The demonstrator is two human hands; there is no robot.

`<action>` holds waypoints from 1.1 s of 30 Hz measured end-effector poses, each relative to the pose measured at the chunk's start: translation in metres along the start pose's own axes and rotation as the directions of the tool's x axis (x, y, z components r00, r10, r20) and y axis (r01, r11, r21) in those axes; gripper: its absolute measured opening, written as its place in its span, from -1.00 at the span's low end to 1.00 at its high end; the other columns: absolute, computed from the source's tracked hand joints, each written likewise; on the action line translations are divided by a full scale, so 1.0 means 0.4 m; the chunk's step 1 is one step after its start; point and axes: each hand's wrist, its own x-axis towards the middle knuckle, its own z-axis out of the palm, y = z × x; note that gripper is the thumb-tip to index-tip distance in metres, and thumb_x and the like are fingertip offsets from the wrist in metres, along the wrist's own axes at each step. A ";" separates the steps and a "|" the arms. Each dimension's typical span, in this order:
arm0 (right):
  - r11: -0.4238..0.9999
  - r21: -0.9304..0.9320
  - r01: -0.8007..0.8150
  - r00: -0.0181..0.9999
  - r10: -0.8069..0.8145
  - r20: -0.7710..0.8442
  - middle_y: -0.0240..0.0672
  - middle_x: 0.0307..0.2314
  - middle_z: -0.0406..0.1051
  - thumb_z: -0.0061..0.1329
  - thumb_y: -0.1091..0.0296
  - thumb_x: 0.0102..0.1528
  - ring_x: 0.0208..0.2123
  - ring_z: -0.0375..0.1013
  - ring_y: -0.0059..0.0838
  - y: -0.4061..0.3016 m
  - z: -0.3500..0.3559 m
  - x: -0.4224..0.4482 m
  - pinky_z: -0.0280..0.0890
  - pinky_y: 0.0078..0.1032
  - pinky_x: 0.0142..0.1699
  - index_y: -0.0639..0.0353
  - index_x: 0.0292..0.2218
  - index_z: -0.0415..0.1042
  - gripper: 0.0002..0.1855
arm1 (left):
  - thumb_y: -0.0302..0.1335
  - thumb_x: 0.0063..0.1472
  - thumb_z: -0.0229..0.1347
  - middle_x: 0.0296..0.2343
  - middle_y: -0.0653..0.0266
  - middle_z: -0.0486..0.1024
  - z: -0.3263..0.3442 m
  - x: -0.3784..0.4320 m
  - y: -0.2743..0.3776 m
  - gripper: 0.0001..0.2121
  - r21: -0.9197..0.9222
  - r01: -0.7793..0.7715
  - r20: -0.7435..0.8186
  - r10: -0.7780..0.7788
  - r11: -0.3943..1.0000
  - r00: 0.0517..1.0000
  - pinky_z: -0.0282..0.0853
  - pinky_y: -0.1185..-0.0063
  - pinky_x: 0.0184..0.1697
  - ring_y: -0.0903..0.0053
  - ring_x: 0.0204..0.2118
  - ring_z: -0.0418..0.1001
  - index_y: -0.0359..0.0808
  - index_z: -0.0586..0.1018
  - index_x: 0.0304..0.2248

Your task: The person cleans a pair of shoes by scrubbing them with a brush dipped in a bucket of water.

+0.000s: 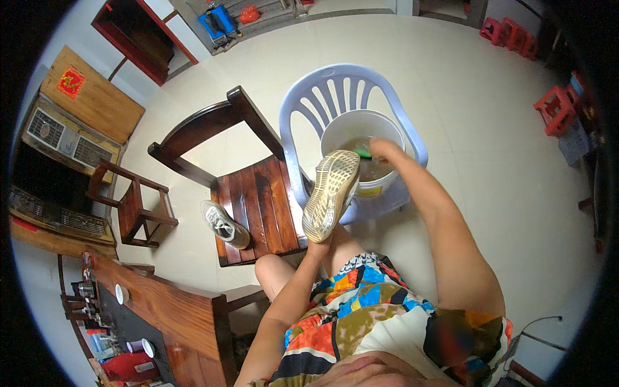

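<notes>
A sneaker (pixel 331 196) is held up with its worn, yellowed sole facing me. My left hand (pixel 319 246) grips it by the heel end, and most of the fingers are hidden behind the shoe. My right hand (pixel 382 149) reaches inside a white plastic bucket (pixel 362 120), closed on a green brush (pixel 362 153) just above murky water (pixel 375 170). The bucket stands on the seat of a light-blue plastic armchair (pixel 338 72). Another sneaker (pixel 225 225), grey-white with white laces, lies on a dark wooden chair (pixel 263 203) to the left.
A wooden tea table (pixel 159 285) with paper cups (pixel 122 293) stands at lower left. Behind it is a smaller wooden chair (pixel 130 208). Red plastic stools (pixel 555 111) line the right side. A blue backpack sprayer (pixel 217 22) rests near the steps at the back.
</notes>
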 end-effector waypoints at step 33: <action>0.956 0.136 0.259 0.808 -0.137 -0.574 0.06 -0.30 0.51 -0.19 0.43 0.12 -0.21 0.52 0.04 -0.222 0.041 -0.251 0.40 -0.10 -0.13 0.10 -0.04 0.50 -0.61 | -0.48 0.21 0.13 0.02 0.13 0.46 -0.020 0.035 0.077 -0.31 -0.072 0.020 -0.020 -0.022 0.997 1.000 0.35 0.46 0.06 0.29 0.00 0.47 -0.13 0.11 0.28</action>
